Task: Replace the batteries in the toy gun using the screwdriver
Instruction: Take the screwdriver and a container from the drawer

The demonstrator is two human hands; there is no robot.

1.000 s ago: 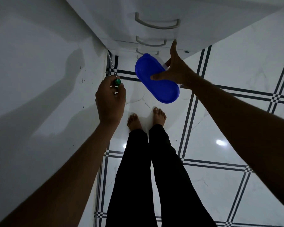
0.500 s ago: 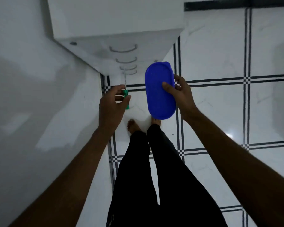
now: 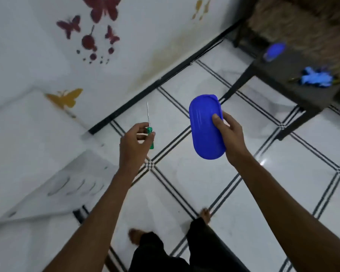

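My left hand (image 3: 134, 143) grips a green-handled screwdriver (image 3: 150, 132), its thin metal shaft pointing up and away. My right hand (image 3: 229, 136) holds a blue oval plastic box (image 3: 203, 127) by its right edge, thumb on the lid. At the upper right, a blurred blue toy gun (image 3: 315, 77) lies on a dark low table (image 3: 287, 75). A second blue oval object (image 3: 274, 51) sits further back on that table.
A white drawer cabinet (image 3: 53, 173) with curved handles stands at the left against a white wall with butterfly stickers (image 3: 104, 8). White floor tiles with black lines (image 3: 185, 183) spread below. My bare feet and dark trousers (image 3: 165, 250) show at the bottom.
The view has swung right, away from the drawer cabinet, bringing the dark table and toy gun into sight. Both hands keep their hold on the screwdriver and the blue box.
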